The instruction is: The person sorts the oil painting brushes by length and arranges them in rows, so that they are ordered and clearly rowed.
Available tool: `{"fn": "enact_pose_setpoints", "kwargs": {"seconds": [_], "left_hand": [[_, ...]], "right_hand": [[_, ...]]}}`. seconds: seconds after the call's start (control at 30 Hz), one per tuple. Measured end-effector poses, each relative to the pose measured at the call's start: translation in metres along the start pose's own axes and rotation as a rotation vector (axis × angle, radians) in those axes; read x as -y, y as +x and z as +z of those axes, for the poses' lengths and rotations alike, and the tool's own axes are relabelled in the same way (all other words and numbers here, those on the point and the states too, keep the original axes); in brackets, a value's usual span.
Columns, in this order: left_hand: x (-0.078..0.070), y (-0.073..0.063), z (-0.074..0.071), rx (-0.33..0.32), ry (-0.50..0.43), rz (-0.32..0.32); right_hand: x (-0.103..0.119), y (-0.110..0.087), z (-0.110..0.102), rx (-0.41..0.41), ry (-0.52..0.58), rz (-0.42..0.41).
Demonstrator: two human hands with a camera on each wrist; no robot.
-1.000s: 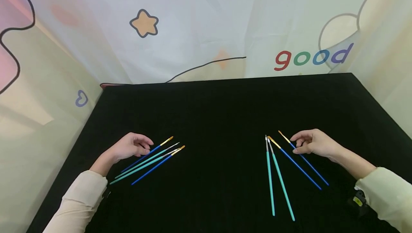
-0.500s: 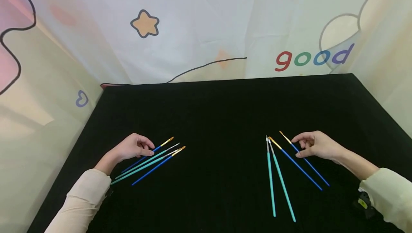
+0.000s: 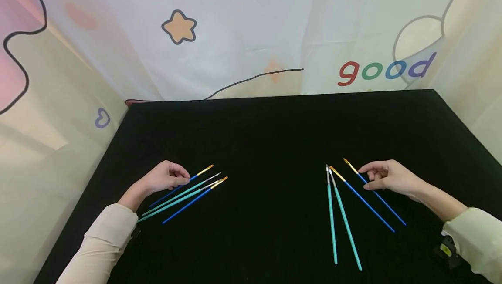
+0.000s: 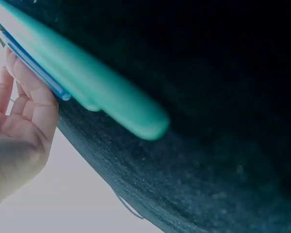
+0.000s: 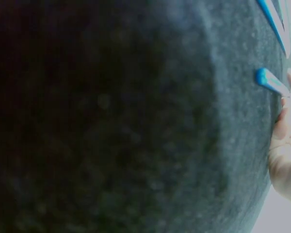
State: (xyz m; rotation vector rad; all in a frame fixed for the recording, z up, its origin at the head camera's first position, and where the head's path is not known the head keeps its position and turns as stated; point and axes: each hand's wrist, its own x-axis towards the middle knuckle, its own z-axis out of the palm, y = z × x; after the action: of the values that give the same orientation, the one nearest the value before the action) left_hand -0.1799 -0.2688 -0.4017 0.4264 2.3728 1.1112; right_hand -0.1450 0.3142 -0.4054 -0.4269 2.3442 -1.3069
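In the head view my left hand (image 3: 166,177) pinches a blue-handled paintbrush (image 3: 201,171) with gold ferrule and orange bristles, low over the black surface. Its thumb and fingertips meet near the upper handle. Right beside it lie two teal paintbrushes (image 3: 172,201) and another blue paintbrush (image 3: 186,207). My right hand (image 3: 388,175) holds a blue paintbrush (image 3: 386,203) between thumb and index finger, below its ferrule. To its left lie a second blue paintbrush (image 3: 368,205) and two teal paintbrushes (image 3: 331,223). In the left wrist view, a teal handle end (image 4: 131,111) looms large.
A black cloth-covered table (image 3: 259,144) lies under everything. Behind it hangs a pale printed curtain (image 3: 243,22) with a star and the word "good", and it continues down both sides. A dark wrist device (image 3: 447,249) shows under the right sleeve.
My left thumb and fingers have come together on the blue paintbrush. The right hand's blue paintbrush has shifted slightly right, away from the one beside it. The head view has shifted a little.
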Motion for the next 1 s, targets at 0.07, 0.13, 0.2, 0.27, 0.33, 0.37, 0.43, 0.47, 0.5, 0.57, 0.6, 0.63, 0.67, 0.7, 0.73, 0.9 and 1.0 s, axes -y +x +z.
{"fn": "enact_pose_setpoints", "kwargs": {"seconds": [0.07, 0.13, 0.2, 0.27, 0.33, 0.37, 0.43, 0.47, 0.5, 0.57, 0.6, 0.63, 0.67, 0.7, 0.73, 0.9, 1.0], "left_hand": [[0.000, 0.001, 0.001, -0.005, 0.009, 0.006], [-0.001, 0.001, 0.002, -0.012, 0.030, 0.013], [-0.003, 0.002, 0.003, -0.020, 0.046, 0.011], [-0.004, 0.002, 0.004, -0.024, 0.066, 0.006], [-0.005, 0.002, 0.004, -0.020, 0.077, -0.004], [-0.005, 0.002, 0.004, -0.014, 0.078, -0.010], [-0.006, 0.001, 0.003, 0.001, 0.077, -0.018], [-0.006, 0.001, 0.002, 0.011, 0.072, -0.020], [-0.007, 0.000, 0.001, 0.022, 0.064, -0.022], [-0.007, -0.001, -0.001, 0.038, 0.055, -0.026], [-0.008, -0.003, -0.002, 0.044, 0.048, -0.028], [-0.008, -0.004, -0.002, 0.048, 0.041, -0.030], [-0.008, -0.005, -0.003, 0.050, 0.033, -0.033], [-0.009, -0.006, -0.004, 0.050, 0.024, -0.037], [-0.009, -0.007, -0.005, 0.048, 0.019, -0.039], [-0.010, -0.009, -0.007, 0.034, -0.011, -0.036], [-0.010, -0.009, -0.008, 0.022, -0.015, -0.033]], "right_hand": [[0.000, -0.001, 0.000, -0.009, -0.019, -0.004], [0.000, -0.001, 0.001, -0.023, -0.051, -0.003], [0.001, -0.002, 0.002, -0.039, -0.081, 0.004], [0.001, -0.002, 0.003, -0.053, -0.099, 0.015], [0.002, -0.003, 0.003, -0.060, -0.103, 0.022], [0.002, -0.003, 0.004, -0.062, -0.104, 0.020], [0.002, -0.004, 0.004, -0.062, -0.101, 0.014], [0.002, -0.004, 0.005, -0.061, -0.099, 0.010], [0.002, -0.005, 0.005, -0.060, -0.094, 0.006], [0.002, -0.005, 0.006, -0.061, -0.099, -0.003], [0.002, -0.005, 0.006, -0.061, -0.101, -0.006], [0.002, -0.005, 0.006, -0.062, -0.102, -0.005], [0.002, -0.004, 0.006, -0.065, -0.105, -0.006], [0.002, -0.004, 0.007, -0.068, -0.108, -0.004], [0.002, -0.004, 0.007, -0.072, -0.115, -0.001], [0.002, -0.005, 0.008, -0.102, -0.134, 0.012], [0.002, -0.005, 0.009, -0.114, -0.148, 0.007]]}}
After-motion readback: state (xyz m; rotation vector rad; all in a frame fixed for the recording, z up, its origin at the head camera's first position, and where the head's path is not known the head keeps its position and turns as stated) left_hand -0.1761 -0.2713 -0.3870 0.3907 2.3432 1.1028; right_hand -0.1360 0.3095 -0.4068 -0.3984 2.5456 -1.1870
